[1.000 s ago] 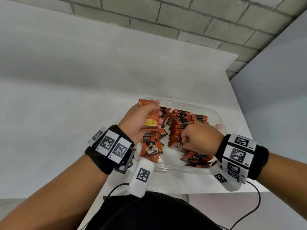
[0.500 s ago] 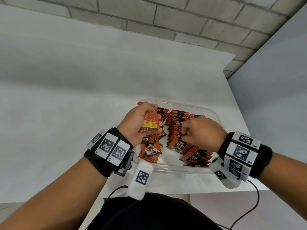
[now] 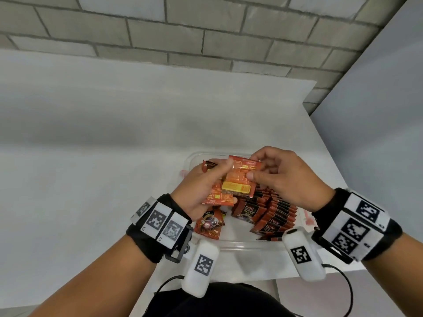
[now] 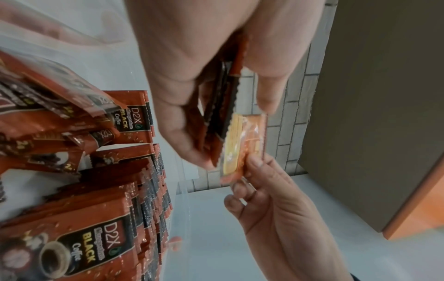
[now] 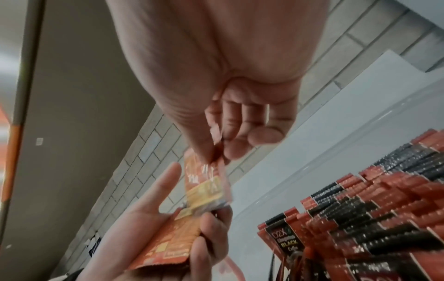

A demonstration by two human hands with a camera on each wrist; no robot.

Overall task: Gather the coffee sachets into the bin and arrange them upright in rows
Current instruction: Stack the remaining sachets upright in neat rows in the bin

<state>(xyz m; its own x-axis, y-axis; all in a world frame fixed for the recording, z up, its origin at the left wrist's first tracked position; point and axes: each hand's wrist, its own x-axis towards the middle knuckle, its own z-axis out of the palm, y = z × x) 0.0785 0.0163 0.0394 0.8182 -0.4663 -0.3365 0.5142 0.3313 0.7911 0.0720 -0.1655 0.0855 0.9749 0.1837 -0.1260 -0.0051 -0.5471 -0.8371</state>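
Note:
Above the clear plastic bin [image 3: 240, 244], my left hand [image 3: 212, 179] grips a small stack of orange coffee sachets [image 3: 217, 197]. My right hand [image 3: 254, 172] pinches the top sachet [image 3: 242, 177] of that stack by its upper edge between thumb and fingers. The right wrist view shows that sachet [image 5: 206, 180] half drawn off the stack [image 5: 168, 247]. In the left wrist view the sachet [image 4: 245, 144] hangs between both hands. Rows of upright sachets [image 3: 274, 213] fill the right side of the bin. A few loose sachets [image 3: 209, 223] lie at its left.
The bin stands near the front right corner of a white table [image 3: 91, 179], close to its right edge. A grey block wall [image 3: 206, 30] rises behind the table. A grey panel [image 3: 377, 110] stands on the right.
My right hand has left the rows in the bin, risen to the left hand's stack and pinched the top sachet. The left hand has lifted the stack a little.

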